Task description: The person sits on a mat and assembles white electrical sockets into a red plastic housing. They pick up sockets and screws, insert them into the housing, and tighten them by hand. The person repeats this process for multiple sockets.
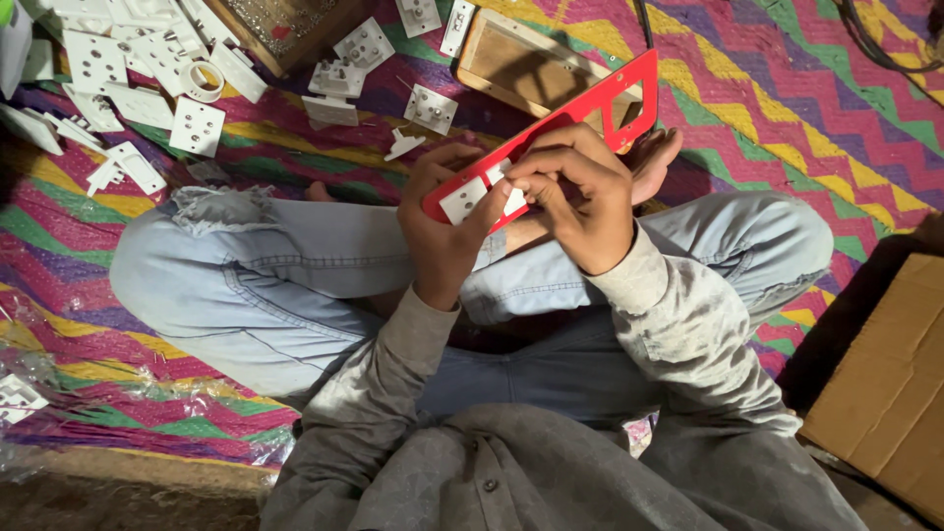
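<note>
Sitting cross-legged in pale blue jeans (pixel 295 285) and a grey patterned long-sleeved shirt (pixel 511 462), the person holds a long red plastic panel with rectangular cut-outs (pixel 580 118) above the lap. That panel runs diagonally from its lower end by the hands up towards the far right. The left hand (pixel 442 226) grips the panel's lower end from beneath, its thumb lying along the front beside a white square plastic socket insert (pixel 462 200) seated in the panel. The right hand (pixel 580 202) comes over the panel from the right, fingers curled and pinched on a small white part (pixel 511 192) at the panel's face, just beside the socket insert. A bare foot (pixel 654 162) shows just behind the right hand, under the panel.

Below and around the panel lies a woven mat with zigzag bands of purple, yellow, green and pink (pixel 787 108). Right of the panel, near the person's knee, sits a brown cardboard box (pixel 885 393). Just beyond the panel's upper half rests a flat wooden board with a pale frame (pixel 521 64). Left of the panel, further out, a scatter of white plastic socket and switch pieces (pixel 138 69) covers the mat, with one loose white square piece (pixel 430 108) close to the panel's near end.
</note>
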